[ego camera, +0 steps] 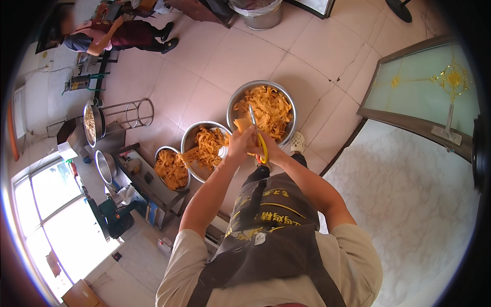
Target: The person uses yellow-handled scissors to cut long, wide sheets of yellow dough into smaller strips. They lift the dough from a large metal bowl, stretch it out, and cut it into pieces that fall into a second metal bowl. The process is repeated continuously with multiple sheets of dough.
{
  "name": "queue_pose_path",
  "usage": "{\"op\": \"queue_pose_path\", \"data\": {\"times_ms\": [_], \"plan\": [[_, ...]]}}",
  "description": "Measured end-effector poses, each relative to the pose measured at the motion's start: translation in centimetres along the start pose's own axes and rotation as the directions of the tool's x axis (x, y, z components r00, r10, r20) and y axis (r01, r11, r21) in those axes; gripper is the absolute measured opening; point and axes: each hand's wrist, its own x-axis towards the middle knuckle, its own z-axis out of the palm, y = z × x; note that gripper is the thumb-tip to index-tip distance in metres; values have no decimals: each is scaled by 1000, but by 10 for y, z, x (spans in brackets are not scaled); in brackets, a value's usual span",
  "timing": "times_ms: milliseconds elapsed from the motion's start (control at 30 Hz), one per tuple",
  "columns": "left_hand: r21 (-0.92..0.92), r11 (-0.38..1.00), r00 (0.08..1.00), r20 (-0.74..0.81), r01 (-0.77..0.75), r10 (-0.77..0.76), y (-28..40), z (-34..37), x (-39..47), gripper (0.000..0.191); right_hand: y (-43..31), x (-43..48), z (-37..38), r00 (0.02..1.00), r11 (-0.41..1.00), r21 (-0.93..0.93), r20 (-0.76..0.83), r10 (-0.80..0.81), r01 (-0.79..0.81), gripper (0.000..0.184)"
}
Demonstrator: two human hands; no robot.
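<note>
My left hand [241,146] holds a folded, flat orange-brown strip of food [243,124] over the near left rim of a large steel bowl [294,119]. In my right hand [269,147] are scissors [262,142] with yellow handles, their blades pointing over that bowl. Cut orange-brown strips [268,109] fill much of the bowl. Left of it stands a second steel bowl [185,140] with long, tangled strips [209,146] and a white object. A smaller steel bowl [171,147] holding more strips is beside that one. Whether the blades touch the held piece is unclear.
A person [126,34] stands at the far upper left. On the left are a metal stand [130,113] with a pan [90,124], and a low metal table [153,180]. A lined bucket [262,17] stands at the top, and a glass-panelled door [418,84] at the right.
</note>
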Motion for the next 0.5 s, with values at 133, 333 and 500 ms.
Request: {"op": "queue_pose_path", "data": {"times_ms": [133,333,500], "plan": [[424,852,951,112,-309,289,-18,-26,14,51,23,13,-8,969,967,63,40,244,-246,41],[585,780,933,361,-222,-5,-37,-65,2,59,24,32,-6,930,862,360,45,365,-356,35],[707,708,955,221,-17,-198,-22,-79,15,28,43,54,-14,885,838,438,-172,433,-325,40]]}}
